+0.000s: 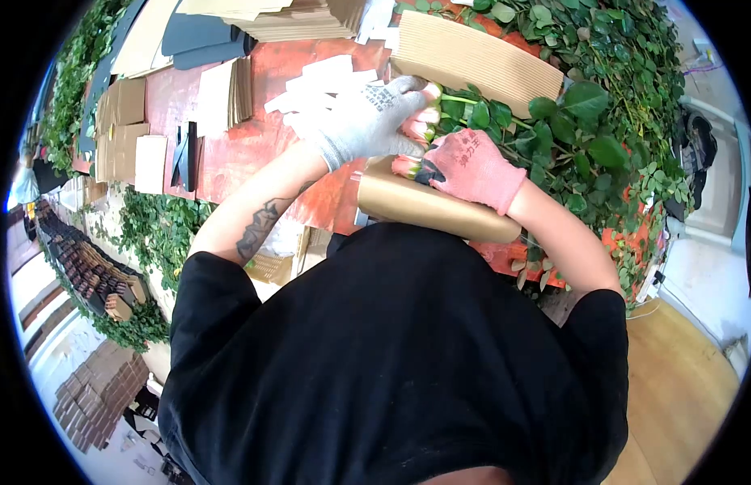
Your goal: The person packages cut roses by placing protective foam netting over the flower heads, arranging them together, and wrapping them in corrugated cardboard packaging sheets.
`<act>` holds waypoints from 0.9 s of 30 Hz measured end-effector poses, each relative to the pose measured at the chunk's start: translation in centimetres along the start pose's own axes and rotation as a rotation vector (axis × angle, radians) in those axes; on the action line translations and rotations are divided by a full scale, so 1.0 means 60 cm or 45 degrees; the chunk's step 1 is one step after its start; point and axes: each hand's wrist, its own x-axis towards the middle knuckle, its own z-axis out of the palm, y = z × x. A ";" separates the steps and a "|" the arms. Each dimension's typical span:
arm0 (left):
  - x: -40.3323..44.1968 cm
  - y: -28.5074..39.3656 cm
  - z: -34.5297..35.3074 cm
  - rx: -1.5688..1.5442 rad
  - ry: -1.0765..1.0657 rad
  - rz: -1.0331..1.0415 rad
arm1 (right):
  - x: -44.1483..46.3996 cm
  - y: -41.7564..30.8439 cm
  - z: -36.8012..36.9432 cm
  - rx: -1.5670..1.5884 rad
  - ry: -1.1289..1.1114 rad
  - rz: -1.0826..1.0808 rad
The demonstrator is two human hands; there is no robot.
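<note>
Pink rose heads (420, 129) sit between the two gloved hands as I watch remotely through the head camera; they lie on their sides above the red table (230, 166), blooms to the left and leafy stems (545, 137) to the right; that shared direction, I judge, lets the blooms be lined up together.

My view has the left hand (374, 121), in a pale glove, half open, fingers spread and thumb apart, cupped against the bloom ends; the broad contact seems meant to steady soft petals without pinching them; the right hand (476, 171), in a pink glove, curls down just behind a lower bloom (405, 166), where stems would bear pressure better than petals; its palm side is hidden from me, so I cannot tell whether it is closed on a stem.

Ribbed cardboard (472, 61) lies beyond the flowers, and a gold-brown sheet (440, 212) curves along the near side, so the roses rest between the two; whether these join underneath I cannot tell; white paper slips (323, 93) lie beside the left hand, probably for easy reach; stacked card (306, 20) stands farther back, perhaps to leave working room; the heaped foliage (618, 73) fills the right side, its bulk away from the blooms.
</note>
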 end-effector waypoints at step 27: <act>-0.054 -0.084 0.117 -0.495 0.374 -0.285 | -0.024 0.003 0.026 0.242 0.017 0.092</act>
